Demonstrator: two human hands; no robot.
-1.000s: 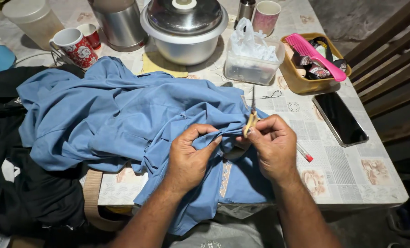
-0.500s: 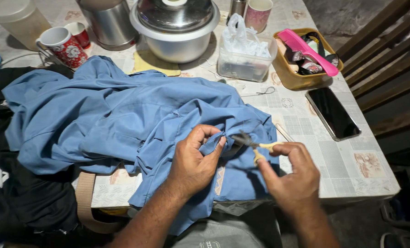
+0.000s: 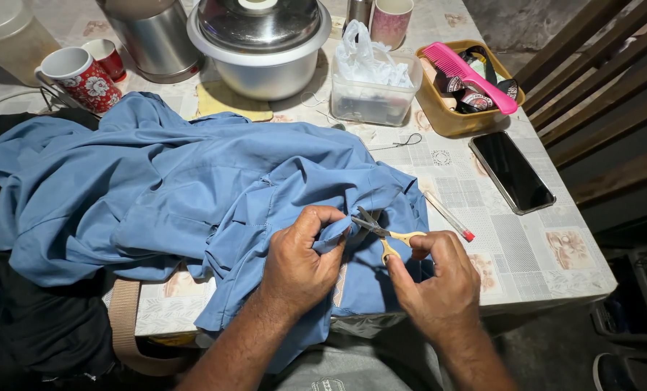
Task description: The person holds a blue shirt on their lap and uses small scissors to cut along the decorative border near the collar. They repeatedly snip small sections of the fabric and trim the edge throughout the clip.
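Fingers point(image 3: 322, 226) of my left hand point(image 3: 298, 264) are pressed together on a small fold of the crumpled blue cotton shirt point(image 3: 171, 188), pinching it up off the desk point(image 3: 533, 253). My right hand point(image 3: 439, 286) has its fingers closed through the yellow loops of the small yellow-handled scissors point(image 3: 381, 233), whose blades stand slightly parted and point toward ten o'clock, tips just beside the pinched fold. The shirt lies spread over the near half of the desk, from nine o'clock across to the middle, its hem hanging over the edge toward me.

As I judge it, the step in hand is snipping at a thread or seam on that fold. The next move calls for keeping the cloth taut and setting the blade tips on the thread alone, clear of the weave.

At one o'clock sits a yellow oblong plastic tub point(image 3: 454, 116) with a pink comb point(image 3: 468, 76) across it and small round tins with dark labels, too small to tell further. At twelve o'clock a clear square plastic box point(image 3: 370, 98) holds a white bag. A red floral mug point(image 3: 81, 76) stands at ten o'clock.
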